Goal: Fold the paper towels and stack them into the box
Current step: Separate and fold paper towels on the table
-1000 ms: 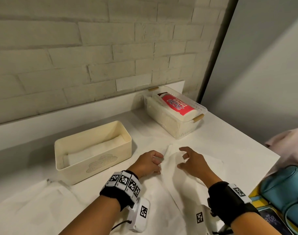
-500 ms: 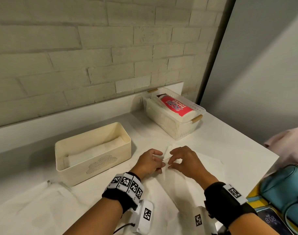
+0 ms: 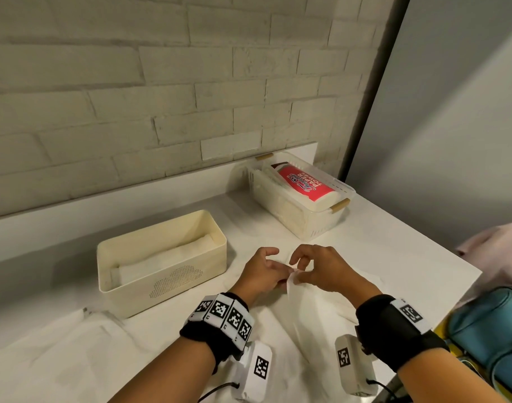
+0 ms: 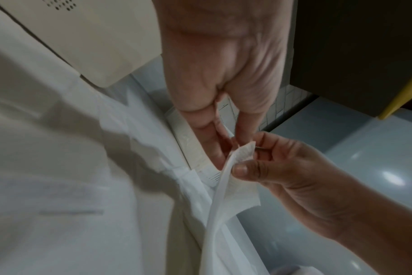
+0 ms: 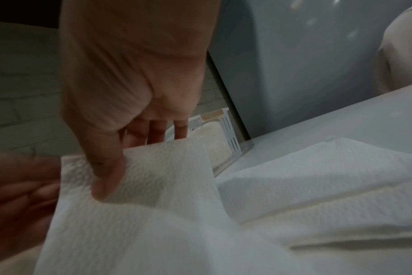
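A white paper towel (image 3: 310, 315) lies spread on the white table (image 3: 394, 251) in front of me. My right hand (image 3: 298, 274) pinches its far corner between thumb and forefinger, lifted off the table; the right wrist view shows the thumb on the sheet (image 5: 153, 214). My left hand (image 3: 278, 271) has curled fingers at the same corner (image 4: 244, 152) and seems to pinch it too. The cream box (image 3: 161, 257) stands to the left, open, with a folded towel (image 3: 164, 257) lying inside.
A second loose sheet (image 3: 59, 359) lies at the near left. A white slotted basket (image 3: 315, 225) with a red-labelled towel pack (image 3: 304, 184) stands at the back right by the brick wall. A teal bag (image 3: 493, 324) and pink cloth (image 3: 499, 251) are past the table's right edge.
My right hand moved left to meet the left hand, closed on the towel's far corner and lifted it. The left hand stayed at that corner.
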A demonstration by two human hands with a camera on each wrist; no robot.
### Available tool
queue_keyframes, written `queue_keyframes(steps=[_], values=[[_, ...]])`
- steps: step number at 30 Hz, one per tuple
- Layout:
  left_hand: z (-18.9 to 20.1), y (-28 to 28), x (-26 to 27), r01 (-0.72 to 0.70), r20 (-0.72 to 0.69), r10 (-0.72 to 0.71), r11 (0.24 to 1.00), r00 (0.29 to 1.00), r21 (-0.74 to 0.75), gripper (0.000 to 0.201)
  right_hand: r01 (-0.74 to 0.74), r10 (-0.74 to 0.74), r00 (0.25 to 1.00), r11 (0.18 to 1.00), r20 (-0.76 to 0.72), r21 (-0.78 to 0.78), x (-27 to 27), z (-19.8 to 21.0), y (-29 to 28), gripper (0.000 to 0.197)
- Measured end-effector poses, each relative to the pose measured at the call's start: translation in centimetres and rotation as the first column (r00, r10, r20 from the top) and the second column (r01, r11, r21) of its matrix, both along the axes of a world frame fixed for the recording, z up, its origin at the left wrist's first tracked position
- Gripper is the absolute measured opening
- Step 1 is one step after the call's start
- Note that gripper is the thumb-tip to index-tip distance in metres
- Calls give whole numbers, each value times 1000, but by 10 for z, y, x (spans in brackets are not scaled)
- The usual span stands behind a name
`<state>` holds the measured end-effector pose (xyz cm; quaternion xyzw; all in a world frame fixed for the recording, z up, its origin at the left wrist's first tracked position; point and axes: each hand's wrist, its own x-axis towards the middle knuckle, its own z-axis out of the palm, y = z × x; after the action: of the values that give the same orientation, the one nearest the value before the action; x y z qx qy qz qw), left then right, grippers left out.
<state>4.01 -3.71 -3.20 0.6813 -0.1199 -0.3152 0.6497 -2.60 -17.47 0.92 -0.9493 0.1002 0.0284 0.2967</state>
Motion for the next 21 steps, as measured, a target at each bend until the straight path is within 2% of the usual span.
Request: queue_keyframes(steps=[2, 4, 6, 9, 12, 15, 18, 21], values=[[5, 1, -4, 26, -34, -27, 999, 999, -32, 53, 0, 0, 999, 1000, -51, -3, -2, 6, -2, 27], [11, 1, -8, 100, -58, -104, 993, 993, -58, 53, -18, 15, 998, 999, -69, -43, -5, 16, -5, 24], [15, 0, -11, 180, -20, -181, 983, 983, -40, 59, -44, 39, 997, 995, -62, -86, -8, 31, -7, 19], [21, -7, -16, 246, 49, -247, 969, 968, 22, 64, -76, 70, 996, 989, -51, -130, -10, 55, -6, 22], [31, -13, -24, 253, 96, -253, 967, 963, 12, 26, -75, 78, 997, 986, 14, -147, -10, 74, -1, 25], [41, -15, -27, 180, 156, -175, 984, 972, -14, 5, -47, 59, 989, 995, 133, -91, -12, 88, 4, 30], [55, -12, -26, 83, 185, -68, 993, 980, -78, 4, 29, -13, 964, 998, 266, -56, -14, 96, 3, 40], [70, -2, -11, -97, 238, 118, 990, 964, -98, 8, 157, -137, 906, 988, 400, -16, -16, 94, -3, 49]])
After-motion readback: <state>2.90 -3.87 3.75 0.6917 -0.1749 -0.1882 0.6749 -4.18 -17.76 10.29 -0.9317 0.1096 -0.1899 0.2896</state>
